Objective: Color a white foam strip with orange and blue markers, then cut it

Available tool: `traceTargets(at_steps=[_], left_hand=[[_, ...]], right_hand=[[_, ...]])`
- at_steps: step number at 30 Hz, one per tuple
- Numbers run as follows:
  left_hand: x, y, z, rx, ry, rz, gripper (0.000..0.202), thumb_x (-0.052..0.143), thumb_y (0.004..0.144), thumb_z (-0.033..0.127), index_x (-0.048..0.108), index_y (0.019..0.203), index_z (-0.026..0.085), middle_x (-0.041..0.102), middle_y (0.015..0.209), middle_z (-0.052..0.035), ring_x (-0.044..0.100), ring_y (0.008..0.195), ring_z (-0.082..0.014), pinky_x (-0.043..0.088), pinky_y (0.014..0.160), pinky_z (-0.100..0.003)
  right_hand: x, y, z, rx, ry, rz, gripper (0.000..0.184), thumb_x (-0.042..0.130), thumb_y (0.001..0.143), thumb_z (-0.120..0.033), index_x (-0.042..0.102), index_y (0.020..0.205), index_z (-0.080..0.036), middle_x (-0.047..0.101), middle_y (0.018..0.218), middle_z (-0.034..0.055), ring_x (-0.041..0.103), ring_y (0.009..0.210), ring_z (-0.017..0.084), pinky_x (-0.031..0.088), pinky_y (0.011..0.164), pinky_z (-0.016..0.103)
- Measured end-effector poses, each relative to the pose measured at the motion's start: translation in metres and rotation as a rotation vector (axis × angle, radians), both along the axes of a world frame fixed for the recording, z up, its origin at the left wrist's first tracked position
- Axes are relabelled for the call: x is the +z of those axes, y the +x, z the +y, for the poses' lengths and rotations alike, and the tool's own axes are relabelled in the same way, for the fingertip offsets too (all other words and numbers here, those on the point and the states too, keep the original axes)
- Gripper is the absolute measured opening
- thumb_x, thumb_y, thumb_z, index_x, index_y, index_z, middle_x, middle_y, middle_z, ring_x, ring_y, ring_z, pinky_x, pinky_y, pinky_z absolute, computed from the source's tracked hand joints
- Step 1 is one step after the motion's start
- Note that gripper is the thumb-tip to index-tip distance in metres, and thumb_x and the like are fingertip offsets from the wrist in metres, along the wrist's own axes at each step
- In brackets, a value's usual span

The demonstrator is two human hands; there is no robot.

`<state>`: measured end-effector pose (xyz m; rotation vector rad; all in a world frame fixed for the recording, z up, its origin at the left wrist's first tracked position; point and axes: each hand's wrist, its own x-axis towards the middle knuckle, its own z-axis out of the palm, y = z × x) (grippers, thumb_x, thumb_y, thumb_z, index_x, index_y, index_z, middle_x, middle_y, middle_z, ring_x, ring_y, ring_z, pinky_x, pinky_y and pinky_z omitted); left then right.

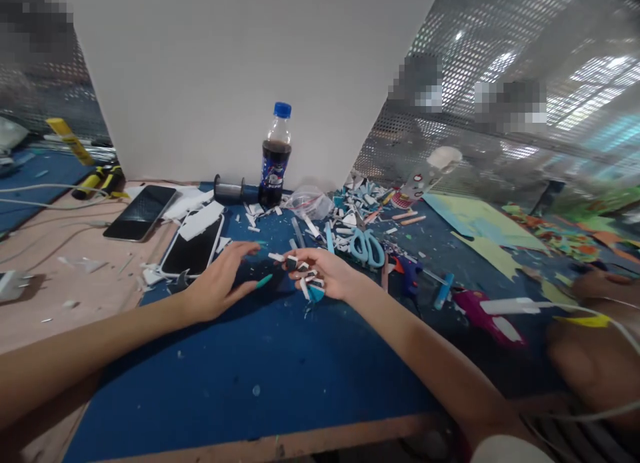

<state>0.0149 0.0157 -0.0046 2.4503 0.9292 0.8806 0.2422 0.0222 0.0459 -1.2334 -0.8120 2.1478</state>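
Note:
My right hand is curled around a bunch of small white, dark and teal foam-like scraps, some sticking out between the fingers. Just left of it, my left hand hovers low over the blue mat, thumb and fingers apart, with nothing visible in it. Long teal nails show on that hand. Beside the left hand lies a phone with white offcuts on top. Light-blue scissors rest behind the right hand.
A cola bottle stands before a white board, near a dark spool. A scrap pile lies right of it. Another phone is at left. Glue guns with cords and another person's arm occupy the right.

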Motion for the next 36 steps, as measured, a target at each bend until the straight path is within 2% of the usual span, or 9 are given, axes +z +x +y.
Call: traceTargets(at_steps=[2, 5, 7, 10, 16, 22, 25, 32, 36], left_hand=[[0.001, 0.002, -0.001, 0.022, -0.116, -0.085, 0.048, 0.041, 0.089, 0.031, 0.022, 0.132, 0.019, 0.041, 0.127, -0.0149, 0.048, 0.111, -0.0223, 0.048, 0.090, -0.041], [-0.001, 0.005, -0.002, -0.045, -0.332, -0.234, 0.053, 0.042, 0.089, 0.031, 0.017, 0.135, 0.023, 0.038, 0.132, -0.0139, 0.044, 0.118, -0.0227, 0.046, 0.094, -0.041], [-0.001, 0.006, -0.002, -0.096, -0.389, -0.248, 0.059, 0.046, 0.088, 0.030, 0.014, 0.137, 0.024, 0.038, 0.134, -0.0131, 0.042, 0.120, -0.0233, 0.043, 0.096, -0.042], [-0.002, 0.005, -0.002, -0.124, -0.361, -0.198, 0.060, 0.047, 0.087, 0.029, 0.015, 0.138, 0.025, 0.043, 0.130, -0.0115, 0.044, 0.118, -0.0219, 0.042, 0.097, -0.043], [-0.002, 0.003, -0.002, -0.073, -0.274, -0.123, 0.047, 0.044, 0.089, 0.029, 0.027, 0.131, 0.021, 0.057, 0.110, -0.0076, 0.055, 0.100, -0.0172, 0.046, 0.088, -0.038], [0.002, 0.005, -0.006, -0.062, -0.193, -0.060, 0.027, 0.048, 0.086, 0.030, 0.042, 0.110, 0.019, 0.049, 0.103, -0.0060, 0.051, 0.087, -0.0147, 0.048, 0.078, -0.033], [0.005, 0.006, -0.008, -0.046, -0.153, -0.050, 0.019, 0.048, 0.086, 0.031, 0.042, 0.097, 0.017, 0.044, 0.098, -0.0053, 0.046, 0.082, -0.0142, 0.046, 0.075, -0.033], [0.011, 0.005, -0.008, -0.139, -0.161, 0.034, 0.019, 0.045, 0.088, 0.035, 0.041, 0.084, 0.017, 0.041, 0.094, -0.0040, 0.043, 0.083, -0.0147, 0.041, 0.075, -0.030], [0.011, 0.006, -0.007, -0.203, -0.202, 0.076, 0.023, 0.039, 0.090, 0.036, 0.043, 0.079, 0.017, 0.042, 0.090, -0.0035, 0.043, 0.078, -0.0138, 0.039, 0.073, -0.028]], right_hand=[[-0.003, -0.003, -0.002, 0.021, 0.010, -0.032, 0.012, 0.046, 0.073, -0.010, 0.055, 0.080, -0.012, 0.053, 0.070, 0.0034, 0.042, 0.047, 0.005, 0.039, 0.041, 0.017], [-0.003, -0.007, -0.006, 0.044, 0.051, -0.068, 0.013, 0.046, 0.072, -0.009, 0.058, 0.076, -0.012, 0.056, 0.069, 0.0043, 0.047, 0.049, 0.007, 0.041, 0.042, 0.017], [-0.005, -0.009, -0.009, 0.056, 0.077, -0.079, 0.014, 0.045, 0.072, -0.009, 0.058, 0.075, -0.012, 0.056, 0.066, 0.0038, 0.049, 0.051, 0.007, 0.042, 0.043, 0.017], [-0.011, -0.012, -0.014, 0.090, 0.081, -0.060, 0.015, 0.045, 0.072, -0.009, 0.059, 0.077, -0.011, 0.058, 0.066, 0.0037, 0.048, 0.048, 0.006, 0.043, 0.044, 0.017], [-0.019, -0.017, -0.020, 0.146, 0.048, 0.030, 0.015, 0.042, 0.074, -0.007, 0.057, 0.075, -0.011, 0.059, 0.070, 0.0043, 0.042, 0.043, 0.003, 0.035, 0.037, 0.013], [-0.024, -0.019, -0.021, 0.157, 0.057, 0.053, 0.015, 0.041, 0.078, -0.006, 0.054, 0.076, -0.012, 0.056, 0.058, 0.0014, 0.043, 0.039, 0.004, 0.038, 0.039, 0.014], [-0.029, -0.020, -0.020, 0.180, 0.047, 0.090, 0.015, 0.038, 0.081, -0.008, 0.051, 0.079, -0.013, 0.054, 0.054, 0.0001, 0.042, 0.039, 0.004, 0.036, 0.038, 0.013], [-0.033, -0.020, -0.015, 0.254, 0.037, 0.187, 0.017, 0.035, 0.084, -0.014, 0.051, 0.080, -0.013, 0.045, 0.047, -0.0036, 0.035, 0.037, 0.004, 0.033, 0.038, 0.014], [-0.033, -0.021, -0.017, 0.234, 0.063, 0.165, 0.012, 0.041, 0.079, -0.010, 0.052, 0.081, -0.013, 0.051, 0.055, -0.0016, 0.044, 0.041, 0.005, 0.037, 0.041, 0.016]])
